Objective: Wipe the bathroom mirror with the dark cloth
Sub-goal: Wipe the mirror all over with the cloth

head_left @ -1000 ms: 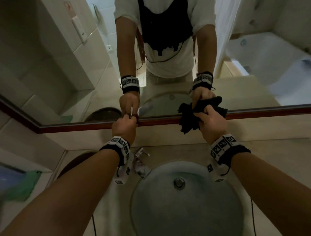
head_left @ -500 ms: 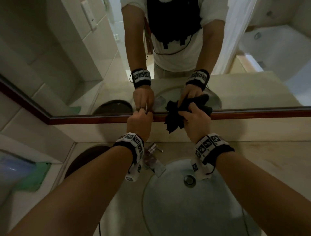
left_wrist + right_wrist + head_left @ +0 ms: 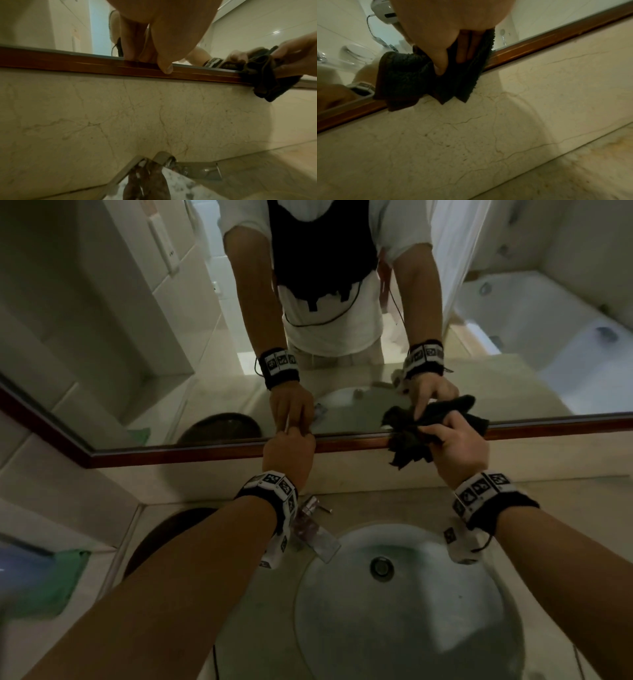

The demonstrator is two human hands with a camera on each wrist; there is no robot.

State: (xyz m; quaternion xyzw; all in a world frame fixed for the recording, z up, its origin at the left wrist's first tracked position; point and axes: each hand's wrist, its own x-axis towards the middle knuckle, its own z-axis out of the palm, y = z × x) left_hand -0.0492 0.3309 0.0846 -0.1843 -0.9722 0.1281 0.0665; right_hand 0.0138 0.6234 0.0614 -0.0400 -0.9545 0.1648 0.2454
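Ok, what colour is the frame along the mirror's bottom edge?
Reddish-brown, like polished wood: the frame shows best in the left wrist view.

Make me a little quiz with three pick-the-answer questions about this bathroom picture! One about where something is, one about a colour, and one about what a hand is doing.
1. Where is the dark cloth?
A. In the sink
B. At the mirror's bottom edge
C. On the floor

2. What colour is the mirror frame?
A. Reddish brown
B. Blue
C. White

3. What is the right hand doing?
A. Hanging with nothing in it
B. Turning the tap
C. Gripping the cloth

Answers:
1 B, the cloth hangs over the frame, partly on the glass.
2 A, the strip under the mirror looks like reddish-brown wood.
3 C, its fingers curl round the bunched cloth.
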